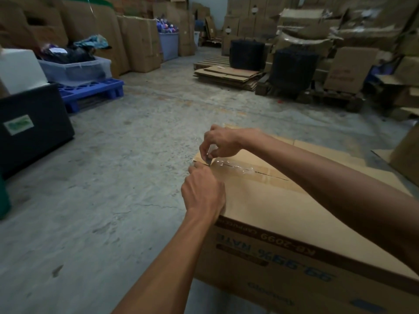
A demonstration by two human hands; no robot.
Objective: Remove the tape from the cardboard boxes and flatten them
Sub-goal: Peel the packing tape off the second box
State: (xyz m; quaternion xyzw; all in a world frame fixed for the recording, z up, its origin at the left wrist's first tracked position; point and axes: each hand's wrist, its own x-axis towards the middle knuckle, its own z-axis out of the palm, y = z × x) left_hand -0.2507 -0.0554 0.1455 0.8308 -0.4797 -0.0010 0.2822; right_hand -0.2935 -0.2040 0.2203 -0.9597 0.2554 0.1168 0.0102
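I see the right hand [221, 141] pinching the tape [235, 165] end; the left hand [203, 191] grips the box [272, 214] corner. The tape strip runs rightward along the top seam.

The near side of the cardboard box [294, 257] carried print that read upside down from where I stood: "KB-2099" in brown, and below it large blue figures, "99.99%". A green-and-white label [18, 124] on the black bin [34, 128] was too blurred to read.

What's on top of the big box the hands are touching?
Clear tape runs along the cardboard box top seam. Both hands pick at its end. The box's inside is hidden.
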